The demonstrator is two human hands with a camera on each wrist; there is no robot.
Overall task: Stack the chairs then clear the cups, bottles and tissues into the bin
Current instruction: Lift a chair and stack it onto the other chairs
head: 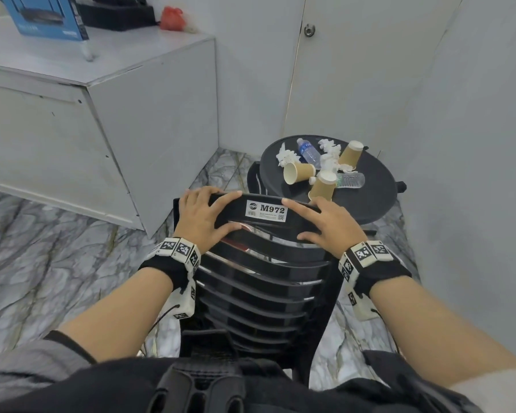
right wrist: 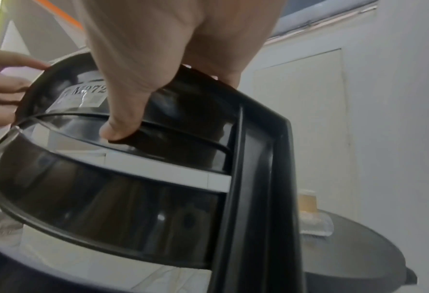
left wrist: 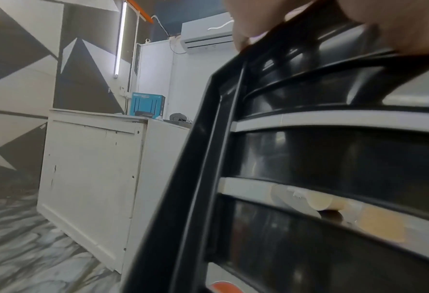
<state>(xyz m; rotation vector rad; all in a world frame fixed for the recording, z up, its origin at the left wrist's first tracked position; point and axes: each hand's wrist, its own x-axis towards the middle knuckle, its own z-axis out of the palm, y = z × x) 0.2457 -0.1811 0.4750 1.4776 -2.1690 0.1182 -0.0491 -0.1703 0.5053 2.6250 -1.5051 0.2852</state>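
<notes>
A black slatted plastic chair (head: 259, 281) with an "M972" label stands right in front of me, its back toward me. My left hand (head: 201, 216) grips the left end of its top rail, fingers over the far edge. My right hand (head: 325, 226) grips the right end, thumb hooked under the rail (right wrist: 118, 130). Beyond it a round black table (head: 373, 204) carries three paper cups (head: 298, 172), two clear bottles (head: 309, 152) and crumpled tissues (head: 329, 155). The left wrist view shows the chair (left wrist: 309, 158) slats close up.
A white cabinet (head: 102, 114) stands to the left with a blue box (head: 45, 16) and a red bag (head: 173, 17) on top. White walls and a door (head: 355, 70) close in behind the table. Another black chair part (head: 253, 181) shows by the table. Marble floor (head: 42, 248) lies left.
</notes>
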